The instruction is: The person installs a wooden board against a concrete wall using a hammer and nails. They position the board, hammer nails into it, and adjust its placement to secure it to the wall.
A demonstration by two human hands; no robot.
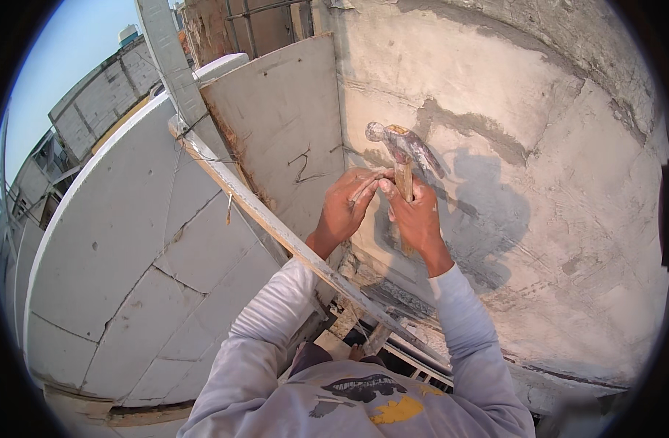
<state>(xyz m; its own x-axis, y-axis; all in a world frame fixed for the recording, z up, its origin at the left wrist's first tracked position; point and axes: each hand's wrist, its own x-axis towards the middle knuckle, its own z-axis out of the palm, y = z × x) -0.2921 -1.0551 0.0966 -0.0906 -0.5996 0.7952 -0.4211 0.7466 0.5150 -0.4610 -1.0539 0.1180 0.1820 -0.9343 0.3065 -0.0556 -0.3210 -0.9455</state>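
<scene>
My right hand (417,219) is closed around the wooden handle of a claw hammer (403,178). The hammer's worn metal head points up, its round face to the left and its claw to the right. Beside it, my left hand (343,208) is closed, its fingertips pinched together against the right thumb and fingers. Whatever those fingertips hold, if anything, is too small to make out. Both hands are in front of a rough plastered wall (495,95), near its corner with a grey upright board (283,109). Bent wire (303,166) sticks out from the board.
A long wooden batten (268,223) slants down under my left forearm. At the left stands a cracked whitish panel (130,255), with a post (170,66) above it. Rubble and timber lie below my hands. Other buildings (104,102) show beyond.
</scene>
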